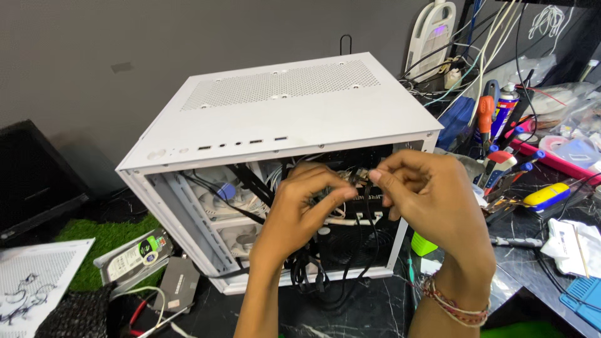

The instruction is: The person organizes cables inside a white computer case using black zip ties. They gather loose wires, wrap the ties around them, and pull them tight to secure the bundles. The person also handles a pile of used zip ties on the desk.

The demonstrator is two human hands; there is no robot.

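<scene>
head view, looking down on a white computer case (275,106) lying at centre frame, open side turned toward the camera so the inside stays within reach. left hand (300,206) at the opening, fingers curled together and pinched on a small cable connector (355,178) at the middle of the frame, just under the case's upper edge. right hand (426,194) meeting it from the right, thumb and forefinger closed on the same connector, braided wristband (454,303) low on the wrist. black cables (313,275) spilling out of the case's lower edge onto the dark marble table (369,313), loose enough to be pulled forward. white fans (219,200) seen inside at left. hard drive (134,256) lying at lower left on green turf. orange-handled tools (485,116) and a spray can (506,103) parked at upper right, clear of the hands.
</scene>
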